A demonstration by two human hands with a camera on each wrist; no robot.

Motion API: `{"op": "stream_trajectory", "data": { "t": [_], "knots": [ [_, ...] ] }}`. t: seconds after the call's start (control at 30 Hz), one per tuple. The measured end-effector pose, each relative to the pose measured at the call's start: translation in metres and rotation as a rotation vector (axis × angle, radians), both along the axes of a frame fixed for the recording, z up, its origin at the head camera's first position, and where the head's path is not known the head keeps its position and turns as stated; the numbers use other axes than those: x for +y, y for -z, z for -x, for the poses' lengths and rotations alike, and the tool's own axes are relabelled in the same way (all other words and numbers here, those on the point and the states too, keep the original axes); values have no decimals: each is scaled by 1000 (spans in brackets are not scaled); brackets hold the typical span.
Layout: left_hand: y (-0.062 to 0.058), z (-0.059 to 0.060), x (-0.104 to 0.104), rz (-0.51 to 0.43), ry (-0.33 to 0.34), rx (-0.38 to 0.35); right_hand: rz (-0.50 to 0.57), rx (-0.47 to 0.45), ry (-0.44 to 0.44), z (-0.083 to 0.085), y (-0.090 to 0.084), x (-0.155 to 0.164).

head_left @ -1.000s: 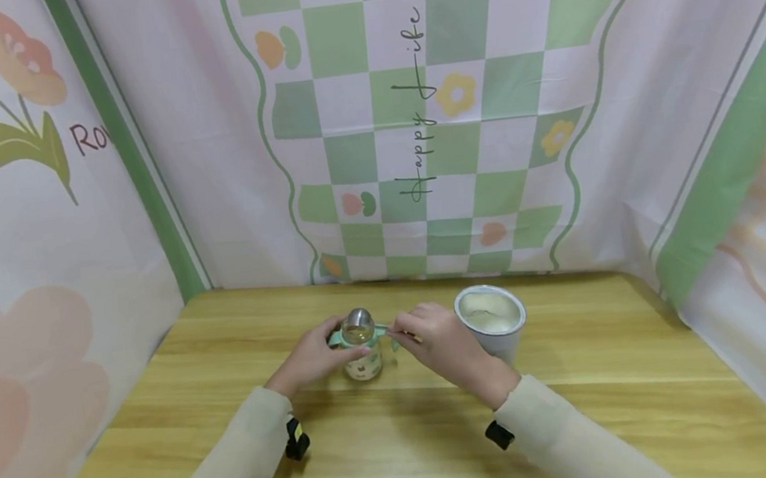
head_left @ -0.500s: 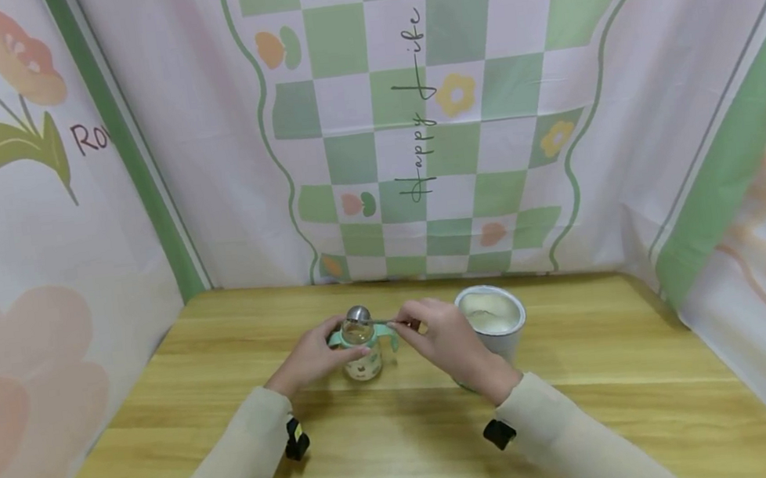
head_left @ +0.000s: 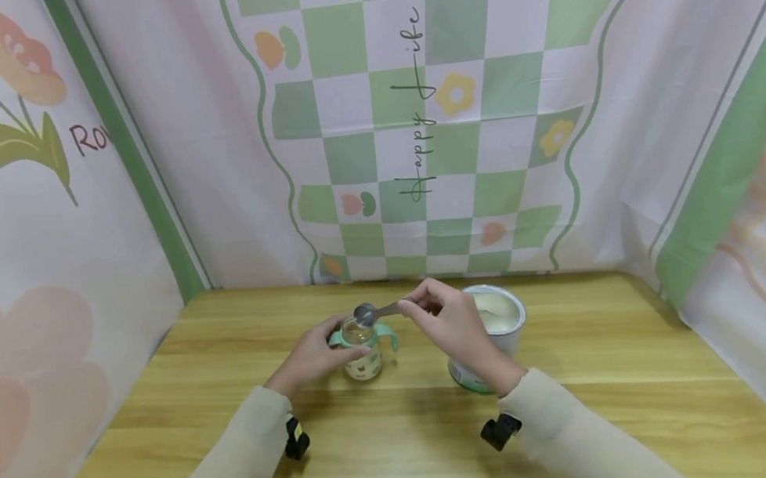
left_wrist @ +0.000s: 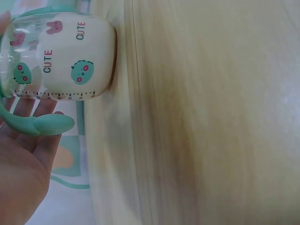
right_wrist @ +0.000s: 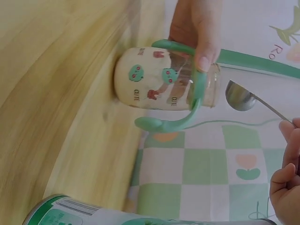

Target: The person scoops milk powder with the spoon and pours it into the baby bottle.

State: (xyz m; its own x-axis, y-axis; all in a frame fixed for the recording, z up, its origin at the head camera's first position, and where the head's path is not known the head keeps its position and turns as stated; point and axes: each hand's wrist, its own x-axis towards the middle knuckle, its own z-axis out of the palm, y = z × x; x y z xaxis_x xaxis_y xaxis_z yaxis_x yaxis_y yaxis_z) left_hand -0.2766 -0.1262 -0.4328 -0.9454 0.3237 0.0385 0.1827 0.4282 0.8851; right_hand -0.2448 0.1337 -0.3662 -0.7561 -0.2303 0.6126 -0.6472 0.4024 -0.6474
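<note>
A clear baby bottle [head_left: 364, 363] with green handles and printed cartoon faces stands upright on the table, its lid off. Cream-white contents fill its lower part in the right wrist view. My left hand [head_left: 314, 355] holds the bottle around its upper part, the thumb near the green collar [right_wrist: 199, 86]. Between thumb and fingers, my right hand [head_left: 452, 323] pinches the thin handle of a metal measuring spoon [head_left: 366, 315]. The spoon's round bowl [right_wrist: 240, 97] hangs just above the bottle's open mouth, apart from it. The bowl's grey inside shows in the head view.
Right behind my right hand stands an open can [head_left: 508, 343] of pale powder, partly hidden by that hand. The wooden table [head_left: 407, 449] ends at a checked curtain [head_left: 415, 148] at the back. Curtains also hang on both sides.
My right hand has turned and risen slightly, moving a little right. The spoon bowl, earlier with its rounded back showing over the mouth, now shows its hollow. My left hand and the bottle stay put.
</note>
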Motion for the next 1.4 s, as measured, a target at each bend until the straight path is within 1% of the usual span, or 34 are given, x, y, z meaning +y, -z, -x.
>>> {"op": "stream_trajectory", "data": {
  "t": [0.13,0.17,0.2,0.27,0.37,0.43,0.63,0.8,0.9,1.0,1.17,1.3,1.4],
  "knots": [
    [-2,-1,1,-8,-2,3,63,-129,12,-1,-5,4],
    [-3,-1,1,-2,-4,4,73,-157,16,-4,-10,4],
    [-3,-1,1,9,-5,9,80,-180,19,-8,-16,3],
    [-4,-1,2,27,-1,19,102,-222,22,-9,-20,4],
    [-6,-1,2,51,6,37,132,-261,20,-10,-24,7],
    [-6,-1,2,56,13,49,154,-264,13,-3,-18,12],
    [-10,-3,3,109,18,75,173,-255,35,-4,-24,23],
    [-16,-2,5,106,25,58,170,-251,75,-4,-29,34],
    [-20,-1,7,112,29,69,168,-236,85,-4,-31,41],
    [-24,2,10,113,44,108,172,-222,93,-4,-31,49],
    [-33,5,15,75,101,178,175,-213,125,-3,-33,62],
    [-39,6,21,76,129,199,159,-206,156,-4,-34,72],
    [-43,6,26,76,155,228,156,-202,175,-5,-36,79]
  ]
}}
